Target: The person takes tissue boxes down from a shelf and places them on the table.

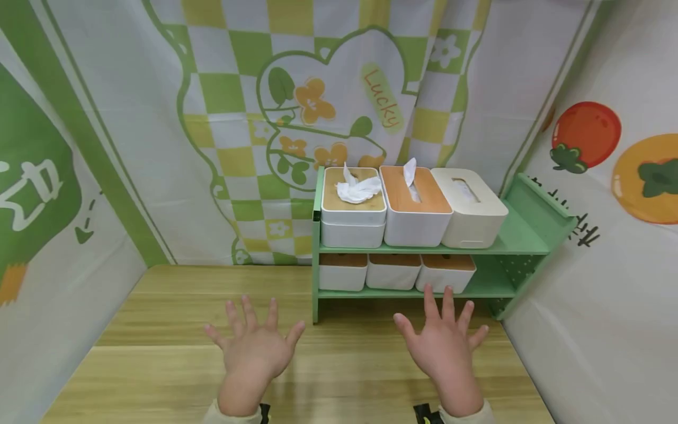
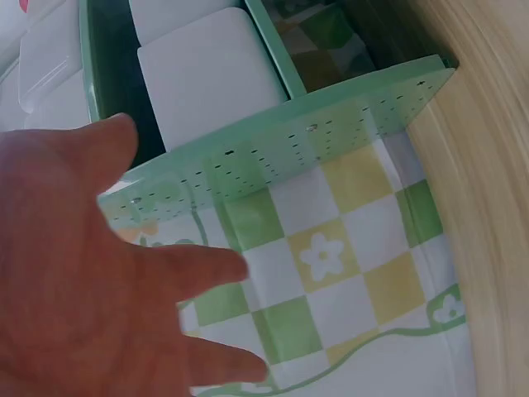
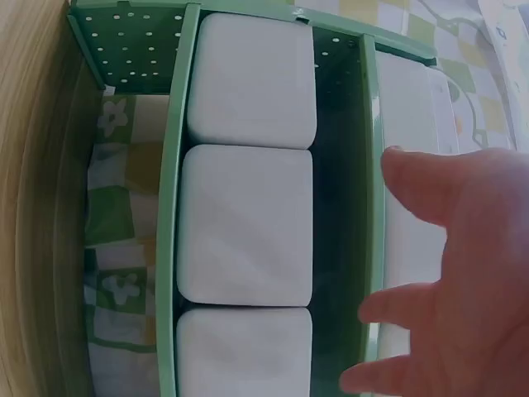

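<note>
My left hand (image 1: 256, 350) is held over the wooden table with its fingers spread, holding nothing. To the right, my right hand (image 1: 444, 347) is spread the same way in front of the green shelf (image 1: 424, 294), its fingertips overlapping the lower tier in the head view. On the top tier stand a white tissue box with a wooden lid (image 1: 353, 227), a white tissue box with an orange-brown lid (image 1: 418, 224) and a cream tissue box (image 1: 475, 227). Below them sit three white boxes with brown tops, the middle one (image 1: 394, 275) between its neighbours.
The wooden table (image 1: 175, 330) runs up to a checked curtain (image 1: 254, 159) at the back. White printed fabric walls (image 1: 598, 306) close in both sides. The shelf's perforated side panel (image 2: 297, 136) faces my left hand. Tissue (image 1: 357, 189) sticks out of the top-left box.
</note>
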The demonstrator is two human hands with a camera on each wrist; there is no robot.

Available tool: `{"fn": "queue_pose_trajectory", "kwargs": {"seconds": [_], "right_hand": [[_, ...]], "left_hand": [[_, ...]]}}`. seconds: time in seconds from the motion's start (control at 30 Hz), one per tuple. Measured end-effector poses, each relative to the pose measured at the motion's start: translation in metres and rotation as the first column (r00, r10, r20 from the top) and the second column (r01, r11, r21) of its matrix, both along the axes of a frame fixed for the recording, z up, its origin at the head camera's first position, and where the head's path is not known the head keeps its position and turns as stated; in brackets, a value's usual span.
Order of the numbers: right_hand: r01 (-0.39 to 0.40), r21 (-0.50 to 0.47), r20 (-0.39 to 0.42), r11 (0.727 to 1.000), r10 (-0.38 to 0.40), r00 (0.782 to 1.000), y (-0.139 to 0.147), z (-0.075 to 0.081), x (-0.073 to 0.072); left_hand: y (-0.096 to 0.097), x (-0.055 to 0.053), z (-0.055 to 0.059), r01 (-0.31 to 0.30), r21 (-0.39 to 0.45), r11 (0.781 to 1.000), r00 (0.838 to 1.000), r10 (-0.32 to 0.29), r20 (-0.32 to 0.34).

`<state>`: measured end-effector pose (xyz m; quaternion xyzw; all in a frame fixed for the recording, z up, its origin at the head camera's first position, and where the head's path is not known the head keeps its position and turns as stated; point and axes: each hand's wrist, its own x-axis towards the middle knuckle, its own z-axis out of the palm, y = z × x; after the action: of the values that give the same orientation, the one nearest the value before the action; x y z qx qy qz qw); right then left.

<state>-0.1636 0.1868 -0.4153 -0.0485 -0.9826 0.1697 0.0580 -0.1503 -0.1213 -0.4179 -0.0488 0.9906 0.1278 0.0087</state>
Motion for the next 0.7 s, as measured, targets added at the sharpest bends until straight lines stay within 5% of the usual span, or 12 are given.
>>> {"fn": "queue_pose_trajectory", "kwargs": {"seconds": [0.2,0.43,0.5,0.57,0.7], "right_hand": [[-0.048,-0.092,-0.193,0.995,0.030,0.981,0.015,-0.006,-0.012],[-0.135,-0.175,-0.450,0.975,0.043,0.892,0.039,-0.010,-0.022],[-0.199,-0.192,-0.525,0.961,0.070,0.848,0.048,-0.012,-0.026],[-0.289,-0.199,-0.615,0.937,0.111,0.781,0.058,-0.015,-0.032],[-0.404,-0.137,-0.757,0.905,0.167,0.631,0.081,-0.019,-0.048]], "left_hand": [[-0.001,-0.016,-0.005,0.038,0.102,0.994,0.987,-0.021,-0.162],[-0.006,-0.030,-0.006,0.094,0.214,0.972,0.966,-0.037,-0.255],[-0.009,-0.035,-0.006,0.145,0.254,0.956,0.948,-0.061,-0.311],[-0.012,-0.041,-0.004,0.219,0.289,0.932,0.917,-0.096,-0.387],[-0.019,-0.057,0.000,0.391,0.316,0.864,0.816,-0.167,-0.553]]}}
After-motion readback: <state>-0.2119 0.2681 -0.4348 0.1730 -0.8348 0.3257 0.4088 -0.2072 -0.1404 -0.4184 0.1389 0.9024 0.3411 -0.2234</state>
